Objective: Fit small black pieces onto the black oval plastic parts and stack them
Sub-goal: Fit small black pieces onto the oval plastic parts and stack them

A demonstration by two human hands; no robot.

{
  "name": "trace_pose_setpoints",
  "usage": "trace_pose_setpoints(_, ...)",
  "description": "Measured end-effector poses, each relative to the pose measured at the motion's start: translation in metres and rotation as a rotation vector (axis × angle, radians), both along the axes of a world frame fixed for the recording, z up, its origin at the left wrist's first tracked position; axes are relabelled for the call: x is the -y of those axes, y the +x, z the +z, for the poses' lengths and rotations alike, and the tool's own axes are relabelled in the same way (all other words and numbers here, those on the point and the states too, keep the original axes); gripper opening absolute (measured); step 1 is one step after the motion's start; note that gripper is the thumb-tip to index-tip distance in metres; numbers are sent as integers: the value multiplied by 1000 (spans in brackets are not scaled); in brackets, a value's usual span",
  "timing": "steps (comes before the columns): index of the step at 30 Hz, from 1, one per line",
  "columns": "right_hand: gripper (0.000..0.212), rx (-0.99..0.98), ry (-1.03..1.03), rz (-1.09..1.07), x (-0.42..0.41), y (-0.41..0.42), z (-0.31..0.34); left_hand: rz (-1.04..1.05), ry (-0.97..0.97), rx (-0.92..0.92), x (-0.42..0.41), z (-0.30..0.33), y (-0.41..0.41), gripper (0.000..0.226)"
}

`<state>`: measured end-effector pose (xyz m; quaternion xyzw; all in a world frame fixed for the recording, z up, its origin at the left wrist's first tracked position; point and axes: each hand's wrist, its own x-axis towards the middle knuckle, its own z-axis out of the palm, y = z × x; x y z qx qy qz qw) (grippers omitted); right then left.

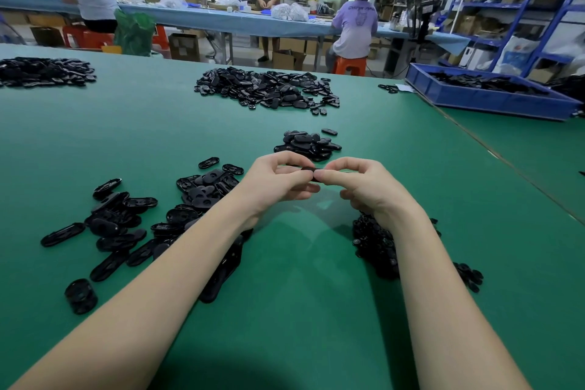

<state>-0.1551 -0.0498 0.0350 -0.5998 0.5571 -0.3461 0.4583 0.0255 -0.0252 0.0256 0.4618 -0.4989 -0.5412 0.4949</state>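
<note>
A black oval part [308, 171] is pinched above the green table [300, 294] between the left hand [278, 180] and the right hand [361, 184], whose fingers are curled around its ends. Its long axis appears to run from 9 to 3 o'clock; its facing cannot be told. Loose oval parts [126, 225] are heaped at 8 o'clock, small black pieces [376, 244] at 4 o'clock, and a finished pile [308, 144] at 12 o'clock.

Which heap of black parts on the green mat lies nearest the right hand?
The heap of small black pieces directly under the right wrist, beside the right hand. The other heaps hold larger oval parts and lie left of the arms or farther up the mat.
</note>
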Motion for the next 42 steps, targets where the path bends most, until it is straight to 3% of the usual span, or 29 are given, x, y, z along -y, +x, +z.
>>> trace_pose_setpoints(7,12,-45,-37,11,1,3,3,29,-17,54,2,-1,0,12)
trace_pose_setpoints(15,15,-132,-114,-13,7,5,-6,23,-42,127,1,-5,1,13)
trace_pose_setpoints(33,13,-71,-153,-1,7,9,-16,25,53,25,4,-9,3,14)
trace_pose_setpoints(42,14,-159,-186,-37,9,13,-21,98,15,144,6,-15,-3,10)
